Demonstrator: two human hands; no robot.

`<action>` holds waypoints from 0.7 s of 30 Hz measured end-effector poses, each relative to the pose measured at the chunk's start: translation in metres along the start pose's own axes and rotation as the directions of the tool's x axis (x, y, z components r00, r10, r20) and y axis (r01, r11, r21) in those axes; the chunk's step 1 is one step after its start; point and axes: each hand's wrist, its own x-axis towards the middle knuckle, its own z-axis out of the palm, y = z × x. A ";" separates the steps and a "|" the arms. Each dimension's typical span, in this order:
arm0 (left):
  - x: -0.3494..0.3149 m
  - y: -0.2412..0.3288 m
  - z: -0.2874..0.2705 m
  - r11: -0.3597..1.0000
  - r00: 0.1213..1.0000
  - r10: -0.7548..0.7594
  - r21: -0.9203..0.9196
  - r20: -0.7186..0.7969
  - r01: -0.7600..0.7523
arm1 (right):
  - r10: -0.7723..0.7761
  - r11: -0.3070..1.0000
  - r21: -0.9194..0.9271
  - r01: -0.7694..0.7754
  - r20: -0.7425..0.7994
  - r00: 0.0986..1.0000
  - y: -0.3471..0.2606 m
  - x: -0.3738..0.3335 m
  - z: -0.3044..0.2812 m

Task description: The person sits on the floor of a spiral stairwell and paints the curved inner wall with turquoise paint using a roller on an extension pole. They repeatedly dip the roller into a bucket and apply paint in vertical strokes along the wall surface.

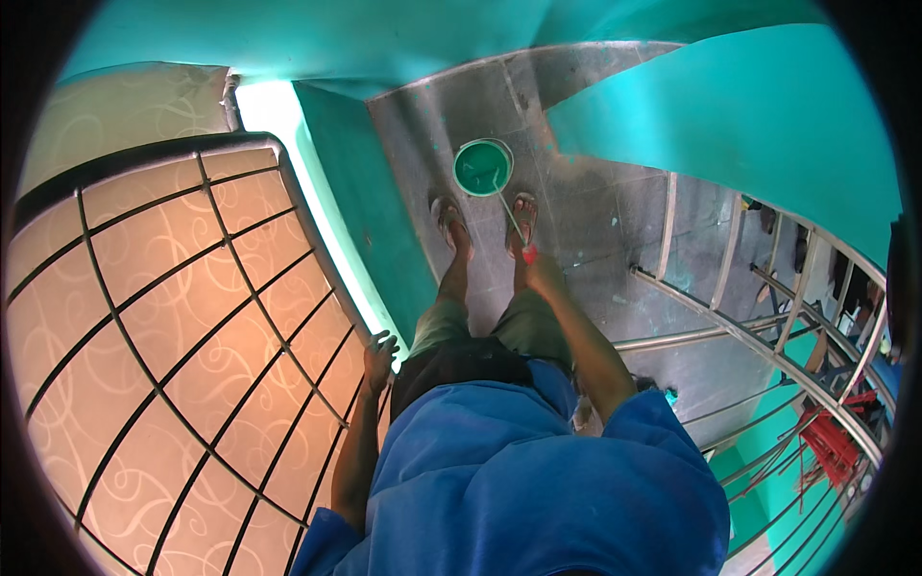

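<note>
On the grey tiled floor in front of my feet stands a round bucket with green paint in it. My right hand is closed on the red handle of a paint roller. Its thin metal rod slants down to the bucket, and the roller end is hard to make out against the paint. At my left side, my left hand holds nothing, its fingers loosely apart. It is close to the pale ledge and the dark window grille, and I cannot tell whether it touches them.
A dark metal grille over a pale patterned surface fills the left side. The low wall beside me and the wall ahead are teal. To my right is a metal railing, with red items beyond it.
</note>
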 end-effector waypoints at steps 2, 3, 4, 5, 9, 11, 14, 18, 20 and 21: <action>0.004 0.009 -0.005 0.998 0.999 0.050 -0.029 -0.009 -0.050 | 0.057 0.995 0.072 -0.062 0.075 0.996 -0.008 -0.008 0.001; 0.008 0.012 -0.009 0.998 0.998 0.061 -0.027 0.006 -0.061 | 0.018 0.997 0.070 -0.021 0.040 0.999 -0.010 -0.011 0.001; 0.011 0.014 -0.011 0.997 0.997 0.070 -0.025 0.025 -0.069 | -0.016 0.998 0.065 0.015 0.005 1.000 -0.004 -0.014 0.005; 0.014 0.017 -0.014 0.997 0.996 0.079 -0.022 0.044 -0.078 | -0.050 0.997 0.060 0.051 -0.031 0.998 0.003 -0.017 0.007; 0.030 0.033 -0.008 0.991 0.991 0.130 -0.044 0.029 -0.129 | -0.161 0.987 -0.027 0.159 -0.124 0.979 0.027 -0.034 -0.002; 0.040 0.031 -0.012 0.989 0.988 0.148 -0.035 0.040 -0.147 | -0.220 0.975 -0.069 0.210 -0.235 0.947 0.050 -0.055 0.014; 0.044 0.049 -0.001 0.982 0.984 0.170 0.081 0.049 -0.173 | 0.005 0.988 0.152 0.016 -0.137 0.991 0.074 -0.083 0.003; 0.035 0.084 0.024 0.954 0.953 0.293 0.043 0.080 -0.297 | 0.101 0.903 0.410 -0.130 0.091 0.991 0.055 -0.139 -0.055; 0.033 0.092 0.037 0.912 0.908 0.396 0.061 0.139 -0.407 | 0.040 0.887 0.453 -0.085 0.108 0.993 0.059 -0.145 -0.063; 0.029 0.110 0.045 0.895 0.892 0.401 0.121 0.210 -0.430 | 0.029 0.877 0.476 -0.064 0.081 0.996 0.045 -0.151 -0.080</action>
